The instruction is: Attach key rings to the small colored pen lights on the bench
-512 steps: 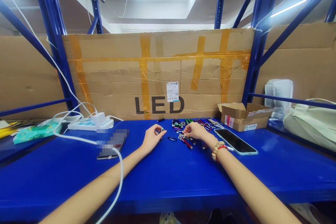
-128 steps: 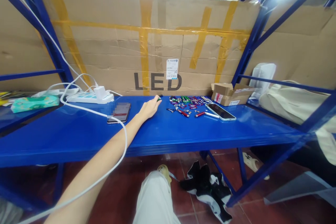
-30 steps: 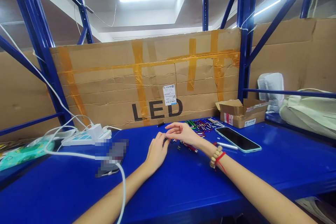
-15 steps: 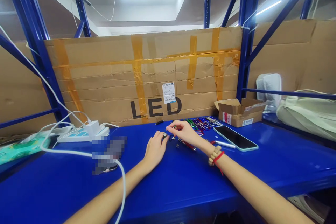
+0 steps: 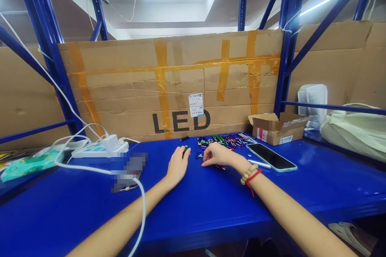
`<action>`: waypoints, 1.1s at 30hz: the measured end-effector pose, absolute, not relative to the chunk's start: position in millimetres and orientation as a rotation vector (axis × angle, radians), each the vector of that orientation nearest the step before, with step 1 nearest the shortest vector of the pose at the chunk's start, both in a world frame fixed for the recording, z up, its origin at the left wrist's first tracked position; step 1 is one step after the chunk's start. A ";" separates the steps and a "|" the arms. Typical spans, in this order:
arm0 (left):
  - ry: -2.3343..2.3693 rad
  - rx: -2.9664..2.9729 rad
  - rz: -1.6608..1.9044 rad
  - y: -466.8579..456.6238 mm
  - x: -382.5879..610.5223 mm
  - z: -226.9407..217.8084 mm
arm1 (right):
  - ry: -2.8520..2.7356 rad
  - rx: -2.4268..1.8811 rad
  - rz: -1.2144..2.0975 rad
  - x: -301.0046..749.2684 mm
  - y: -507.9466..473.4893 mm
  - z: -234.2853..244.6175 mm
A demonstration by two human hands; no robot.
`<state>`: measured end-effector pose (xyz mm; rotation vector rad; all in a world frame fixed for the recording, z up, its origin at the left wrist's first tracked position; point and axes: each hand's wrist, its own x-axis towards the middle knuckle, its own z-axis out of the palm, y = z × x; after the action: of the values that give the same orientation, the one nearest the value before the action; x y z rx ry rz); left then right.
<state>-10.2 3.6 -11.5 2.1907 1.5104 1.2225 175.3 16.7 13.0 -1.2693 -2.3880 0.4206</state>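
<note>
My left hand (image 5: pixel 177 167) is closed around a small dark green cylinder (image 5: pixel 185 151), whose upper end shows between thumb and fingers. To its right, my right hand (image 5: pixel 217 156) reaches down to the table with its fingertips together. What they hold, if anything, is too small to make out. A small dark clip-like piece (image 5: pixel 199 155) lies just left of the right fingers. Behind that hand spreads a pile of small shiny metal pieces (image 5: pixel 230 141) in green, red, purple and silver. Part of a red piece (image 5: pixel 221 167) shows beneath the right hand.
A phone (image 5: pixel 273 157) and a silver pen-like stick (image 5: pixel 259 164) lie right of my right hand. An open carton (image 5: pixel 279 129) stands behind them. At left are a power strip (image 5: pixel 90 151), a blurred-out phone (image 5: pixel 129 174) and a white cable (image 5: pixel 141 209). A small black piece (image 5: pixel 185 138) lies farther back.
My hands have moved apart. The right hand has dropped to the table beside the small pieces, while the left keeps the cylinder, its green part now showing. The view has shifted slightly.
</note>
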 end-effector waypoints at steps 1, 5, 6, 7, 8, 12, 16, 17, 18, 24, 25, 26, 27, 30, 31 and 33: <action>1.475 2.188 1.242 2.0 -9.4 -9.7 | -2.374 -1.290 0.436 175.6 18.2 11.6; 1.315 2.206 1.276 -6.0 -5.1 -3.6 | -2.258 -1.210 0.470 170.9 20.1 11.7; 1.277 2.213 1.272 -7.6 -4.2 -3.1 | -2.193 -1.160 0.473 168.8 19.0 13.6; 1.242 2.219 1.264 -8.9 -3.4 -3.2 | -2.114 -1.103 0.475 166.5 17.3 16.0; 1.214 2.223 1.253 -9.8 -2.8 -3.8 | -2.028 -1.048 0.480 164.3 15.2 18.7; 1.178 2.196 1.217 -10.4 -1.7 -8.2 | -1.821 -0.893 0.505 157.5 6.4 27.2; 1.163 2.170 1.222 -10.4 -2.6 -10.6 | -1.822 -0.864 0.525 153.9 3.3 26.0; 1.156 2.168 1.219 -10.7 -3.0 -10.7 | -1.824 -0.859 0.542 153.0 3.5 24.6; 1.154 2.166 1.217 -11.3 -3.4 -10.6 | -1.821 -0.853 0.564 152.0 3.8 23.0; 1.207 2.155 1.225 -16.0 -5.0 -9.2 | -1.842 -0.847 0.661 151.9 7.9 18.3; 1.219 2.166 1.211 -16.5 -5.1 -9.3 | -1.880 -0.856 0.637 154.0 8.5 18.9; 1.230 2.182 1.195 -16.7 -5.1 -9.7 | -1.930 -0.864 0.597 156.6 8.9 19.9; 1.239 2.201 1.174 -16.8 -5.1 -10.2 | -1.994 -0.868 0.546 159.3 8.8 21.3; 1.245 2.245 1.119 -15.9 -5.2 -12.6 | -2.233 -0.822 0.326 165.4 5.9 26.6; 1.247 2.251 1.104 -15.4 -5.3 -13.4 | -2.311 -0.800 0.237 166.1 4.1 28.4; 1.265 2.266 1.074 -14.9 -5.6 -14.7 | -2.443 -0.789 0.069 166.3 0.3 31.0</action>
<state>-5.6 -14.9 -14.7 2.2656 1.2649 1.0737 166.3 0.3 31.0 -0.7894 -2.4426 0.0692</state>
